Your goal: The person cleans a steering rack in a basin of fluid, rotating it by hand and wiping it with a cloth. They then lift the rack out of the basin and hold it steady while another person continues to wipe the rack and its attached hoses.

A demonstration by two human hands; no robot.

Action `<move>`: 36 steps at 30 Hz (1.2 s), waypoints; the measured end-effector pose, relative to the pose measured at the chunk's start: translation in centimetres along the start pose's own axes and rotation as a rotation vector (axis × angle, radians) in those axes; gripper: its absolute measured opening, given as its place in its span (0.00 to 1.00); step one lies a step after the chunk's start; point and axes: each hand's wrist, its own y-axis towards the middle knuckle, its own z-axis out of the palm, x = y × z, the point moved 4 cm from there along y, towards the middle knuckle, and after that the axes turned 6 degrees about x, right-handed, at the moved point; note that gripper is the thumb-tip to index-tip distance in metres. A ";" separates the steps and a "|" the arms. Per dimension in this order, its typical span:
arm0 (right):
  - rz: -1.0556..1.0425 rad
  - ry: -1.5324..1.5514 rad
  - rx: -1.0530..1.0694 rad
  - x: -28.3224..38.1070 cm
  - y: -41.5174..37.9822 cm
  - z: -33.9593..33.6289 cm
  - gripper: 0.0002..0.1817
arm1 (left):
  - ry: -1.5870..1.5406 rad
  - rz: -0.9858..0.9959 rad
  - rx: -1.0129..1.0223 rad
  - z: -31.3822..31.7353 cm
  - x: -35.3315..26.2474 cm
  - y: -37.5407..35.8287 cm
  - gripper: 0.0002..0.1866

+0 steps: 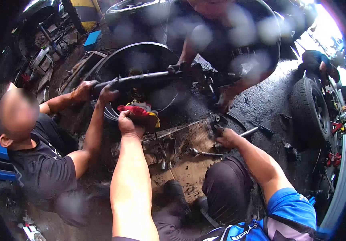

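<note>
My left hand (130, 125) is closed on a crumpled red and yellow rag (137, 111), held beneath a long dark cylindrical part (140, 81). Two co-workers grip that part, one at its left end and the other near its middle. Low over the floor, my right hand (227, 138) has blackened, bent fingers beside a small dark ring-shaped piece (217, 119). A shiny metal bar (249, 131) sticks out past this hand on the right; whether the fingers hold it is hidden. A ratchet wrench (206, 153) lies just below, on stained cardboard (189, 172).
Silver sockets (165, 165) lie on the cardboard. Behind the long part is a large round basin (140, 50). A tyre (310, 108) stands at right, with another person beyond it. Tools and scrap crowd the upper left, near a blue box (92, 38).
</note>
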 end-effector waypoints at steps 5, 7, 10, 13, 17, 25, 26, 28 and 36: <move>0.202 0.529 -0.448 0.5 -1.8 -3.4 0.30 | -0.035 0.120 -0.106 -1.5 -0.1 0.6 0.17; 0.238 0.607 -0.502 -0.3 -1.5 -4.1 0.35 | -0.052 0.133 -0.073 0.9 -0.1 -0.4 0.15; 0.390 0.711 -0.608 -0.7 -2.7 -6.4 0.46 | -0.132 0.185 -0.054 0.3 0.3 1.9 0.15; 0.448 0.664 -0.854 -1.2 -3.3 -7.9 0.46 | -0.250 0.193 -0.032 -0.4 1.4 3.8 0.19; 0.181 0.821 -0.710 -4.6 0.8 -8.0 0.55 | -0.312 0.199 0.127 0.7 2.6 3.5 0.28; 0.004 1.523 -0.308 -3.8 6.1 -2.3 0.50 | -0.120 0.196 0.138 2.2 2.7 1.0 0.39; 0.194 1.221 -0.423 -4.4 5.7 -1.7 0.46 | -0.098 0.177 0.154 3.1 2.7 -0.1 0.38; 0.073 1.230 -0.351 -1.8 2.5 -3.6 0.34 | -0.072 0.236 0.120 2.7 2.5 -0.6 0.40; 0.293 0.860 -0.515 1.1 -6.3 -5.1 0.37 | -0.100 0.328 0.029 2.1 2.8 -9.1 0.32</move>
